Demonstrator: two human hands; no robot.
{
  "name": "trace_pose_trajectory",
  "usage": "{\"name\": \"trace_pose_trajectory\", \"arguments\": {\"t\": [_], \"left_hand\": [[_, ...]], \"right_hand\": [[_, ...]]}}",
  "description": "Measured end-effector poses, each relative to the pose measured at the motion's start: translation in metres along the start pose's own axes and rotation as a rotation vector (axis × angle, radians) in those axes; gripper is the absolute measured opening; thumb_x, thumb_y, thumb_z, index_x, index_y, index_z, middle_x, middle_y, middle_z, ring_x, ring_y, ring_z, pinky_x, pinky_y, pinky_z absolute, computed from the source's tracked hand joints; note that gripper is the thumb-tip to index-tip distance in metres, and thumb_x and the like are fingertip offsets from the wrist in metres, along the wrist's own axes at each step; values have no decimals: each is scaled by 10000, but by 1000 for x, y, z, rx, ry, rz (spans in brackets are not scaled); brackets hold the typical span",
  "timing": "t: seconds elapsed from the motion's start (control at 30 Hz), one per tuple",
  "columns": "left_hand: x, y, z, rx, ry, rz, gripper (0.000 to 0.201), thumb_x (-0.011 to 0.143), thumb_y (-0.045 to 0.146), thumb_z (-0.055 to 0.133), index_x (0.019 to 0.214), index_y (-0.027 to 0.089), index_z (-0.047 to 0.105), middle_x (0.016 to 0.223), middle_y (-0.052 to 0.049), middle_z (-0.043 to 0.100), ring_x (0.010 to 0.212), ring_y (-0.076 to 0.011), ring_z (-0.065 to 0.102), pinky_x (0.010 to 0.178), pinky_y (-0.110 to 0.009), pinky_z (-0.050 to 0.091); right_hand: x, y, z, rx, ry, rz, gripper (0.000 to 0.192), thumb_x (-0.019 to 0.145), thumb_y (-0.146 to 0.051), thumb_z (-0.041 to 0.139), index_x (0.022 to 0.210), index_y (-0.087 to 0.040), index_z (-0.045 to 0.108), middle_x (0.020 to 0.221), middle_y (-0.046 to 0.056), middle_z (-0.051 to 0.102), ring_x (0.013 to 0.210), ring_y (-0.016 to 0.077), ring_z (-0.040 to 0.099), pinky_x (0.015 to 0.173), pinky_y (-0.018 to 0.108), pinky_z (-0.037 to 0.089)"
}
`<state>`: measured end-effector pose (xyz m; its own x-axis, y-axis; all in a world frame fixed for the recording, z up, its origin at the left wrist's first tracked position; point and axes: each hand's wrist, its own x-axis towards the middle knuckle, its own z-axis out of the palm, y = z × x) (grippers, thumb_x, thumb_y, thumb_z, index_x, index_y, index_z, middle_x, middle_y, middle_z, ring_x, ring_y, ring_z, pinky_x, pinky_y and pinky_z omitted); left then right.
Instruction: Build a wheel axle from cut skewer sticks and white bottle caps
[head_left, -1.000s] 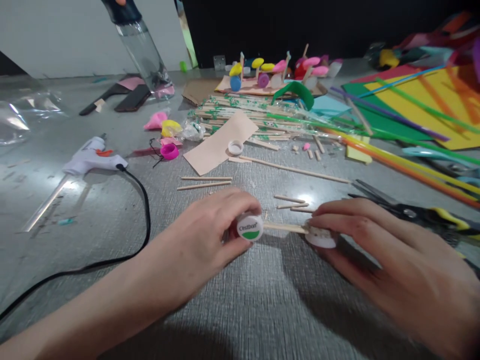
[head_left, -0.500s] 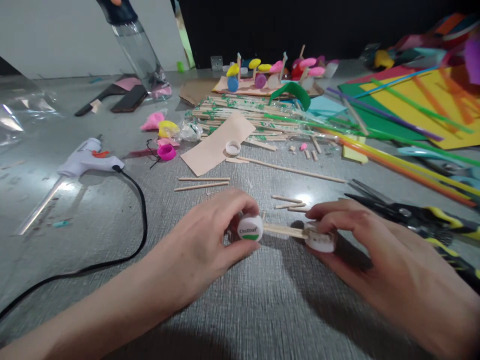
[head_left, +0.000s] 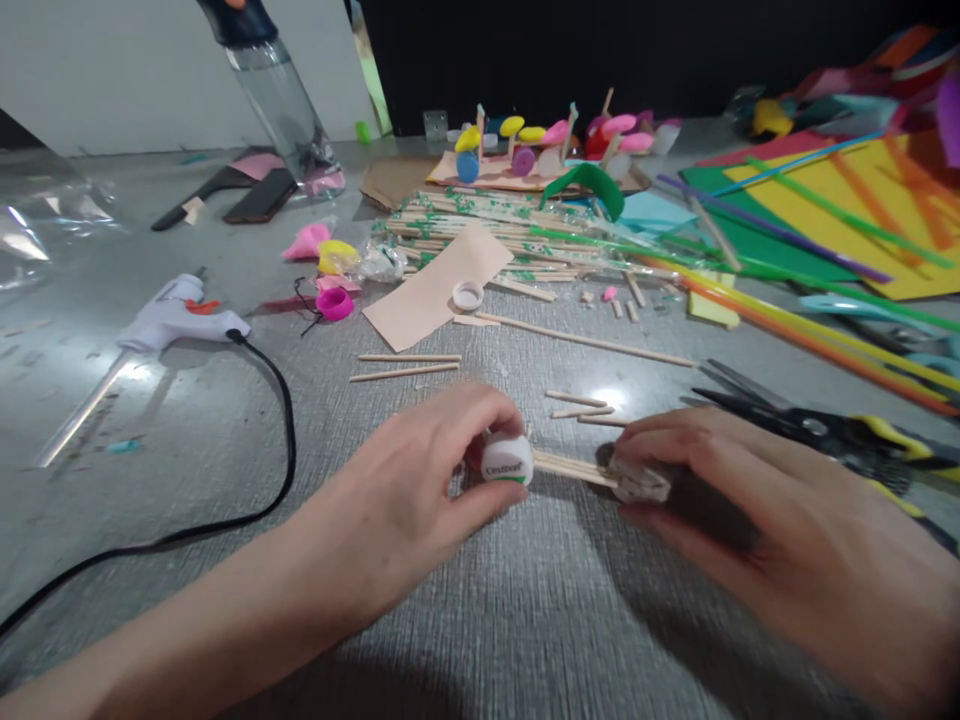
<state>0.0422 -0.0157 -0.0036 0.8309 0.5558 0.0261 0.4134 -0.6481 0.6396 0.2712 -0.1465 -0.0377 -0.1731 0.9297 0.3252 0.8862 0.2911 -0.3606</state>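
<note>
My left hand (head_left: pixel 424 480) pinches a white bottle cap (head_left: pixel 507 459) with printed lettering and a green edge between thumb and fingers. Pale wooden sticks (head_left: pixel 574 467) run from that cap to a second whitish bottle cap (head_left: pixel 641 480), which my right hand (head_left: pixel 750 510) grips with the thumb below and fingers above. The fingers partly hide this second cap, and its face is blurred. Just beyond the joined piece lie short cut sticks (head_left: pixel 582 412). Two longer sticks (head_left: pixel 409 357) rest farther left, past my left hand.
A white glue gun (head_left: pixel 176 315) with a black cord lies at left. Black and yellow pliers (head_left: pixel 817 428) and scissors sit at right. Farther back are wrapped chopsticks (head_left: pixel 465 215), a loose white cap (head_left: pixel 468 295), coloured paper (head_left: pixel 795 225) and a water bottle (head_left: pixel 277 105) held by a person's finger.
The left cap has shifted slightly right and rolled, so its green edge shows less. The right cap has turned a little in my right fingers. The sticks now slope slightly more.
</note>
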Motion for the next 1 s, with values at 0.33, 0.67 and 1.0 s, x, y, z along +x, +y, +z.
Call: {"name": "trace_pose_trajectory", "arguments": {"t": [0.33,0.67,1.0], "left_hand": [[0,1,0,17,-9,23,182,905,148,677,1068,204,622,946,34,656,824,-132,581,749,-281,445],[-1,1,1,47,-14,44,134,897,140,665,1005,200,612,935,31,652,843,-140,591,770,-287,446],[-2,-1,7,88,15,118,197,891,136,679,1073,180,618,1017,-16,681,925,-177,636,809,-319,472]], "right_hand": [[0,0,-1,-11,71,33,198,994,-341,560,1159,-233,578,1128,43,636,946,210,644,860,327,571],[5,-5,-1,8,82,5,171,997,-306,571,1136,-209,586,1098,48,636,969,204,632,848,331,557],[5,-6,-1,39,89,7,188,976,-235,587,1161,-200,580,1137,50,629,1003,185,643,863,279,559]]}}
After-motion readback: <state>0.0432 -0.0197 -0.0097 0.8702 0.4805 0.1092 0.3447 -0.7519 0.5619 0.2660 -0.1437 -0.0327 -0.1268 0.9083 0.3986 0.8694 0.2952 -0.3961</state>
